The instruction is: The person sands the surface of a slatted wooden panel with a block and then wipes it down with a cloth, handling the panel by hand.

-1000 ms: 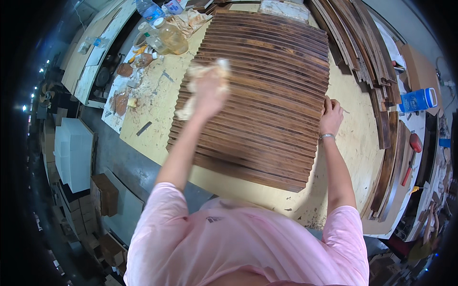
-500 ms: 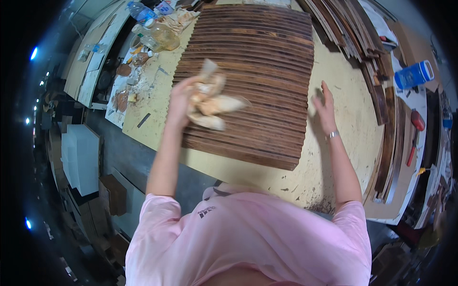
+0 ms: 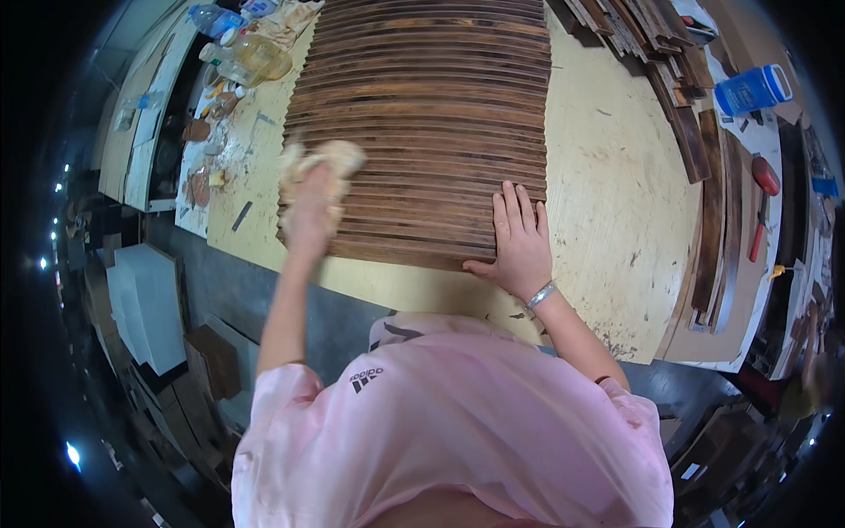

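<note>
A dark brown ridged wooden panel (image 3: pixel 422 132) lies flat on the pale worktable (image 3: pixel 607 220). At its near left edge my left hand (image 3: pixel 310 207) is closed on a crumpled cream rag (image 3: pixel 339 158), pressed against the ridges and smeared by motion. My right hand (image 3: pixel 521 242) rests flat on the panel's near right corner, fingers stretched forward and thumb out to the side. Nothing is held in it. A silver bracelet (image 3: pixel 540 295) circles my right wrist.
Bottles of yellowish liquid (image 3: pixel 264 57) and a stained cloth (image 3: pixel 290 22) stand far left. Dark wood strips (image 3: pixel 678 132) are piled at the right. Beyond them are a blue jug (image 3: pixel 748 91) and a red-handled tool (image 3: pixel 764 176). A white box (image 3: pixel 145 304) sits below left.
My left hand has brought the rag, which hung loose and spread, down to the panel's left edge. The right hand, raised beside the panel before, has come down onto its near right corner.
</note>
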A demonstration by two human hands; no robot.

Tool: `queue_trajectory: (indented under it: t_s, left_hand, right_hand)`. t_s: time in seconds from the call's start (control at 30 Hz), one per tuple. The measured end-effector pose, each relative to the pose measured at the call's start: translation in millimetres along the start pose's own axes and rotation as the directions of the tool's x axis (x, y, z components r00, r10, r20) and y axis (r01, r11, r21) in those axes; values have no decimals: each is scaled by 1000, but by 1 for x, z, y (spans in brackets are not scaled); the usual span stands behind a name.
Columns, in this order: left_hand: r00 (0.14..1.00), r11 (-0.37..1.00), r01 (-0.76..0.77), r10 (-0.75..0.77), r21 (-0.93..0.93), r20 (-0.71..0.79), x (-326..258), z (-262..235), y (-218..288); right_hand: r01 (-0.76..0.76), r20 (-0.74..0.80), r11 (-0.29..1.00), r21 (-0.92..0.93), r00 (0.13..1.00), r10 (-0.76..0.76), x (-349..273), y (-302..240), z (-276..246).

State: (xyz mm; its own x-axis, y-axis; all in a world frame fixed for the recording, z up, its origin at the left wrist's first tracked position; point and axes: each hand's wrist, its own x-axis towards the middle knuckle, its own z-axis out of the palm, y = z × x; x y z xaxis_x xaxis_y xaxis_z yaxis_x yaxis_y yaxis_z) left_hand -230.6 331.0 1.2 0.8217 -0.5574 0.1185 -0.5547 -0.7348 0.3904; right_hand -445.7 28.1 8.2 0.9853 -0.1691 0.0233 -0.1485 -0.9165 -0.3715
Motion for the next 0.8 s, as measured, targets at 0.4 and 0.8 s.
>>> queue_trajectory:
  t_s: [0.4, 0.8]
  left_hand:
    - [905, 888, -377, 414, -262, 100, -37, 38, 105]
    - [977, 888, 155, -203, -433, -65, 16, -43, -7]
  right_hand:
    - [16, -30, 1000, -23, 999, -17, -1, -1, 12]
    - [-4, -59, 999, -37, 998, 2, -1, -3, 8]
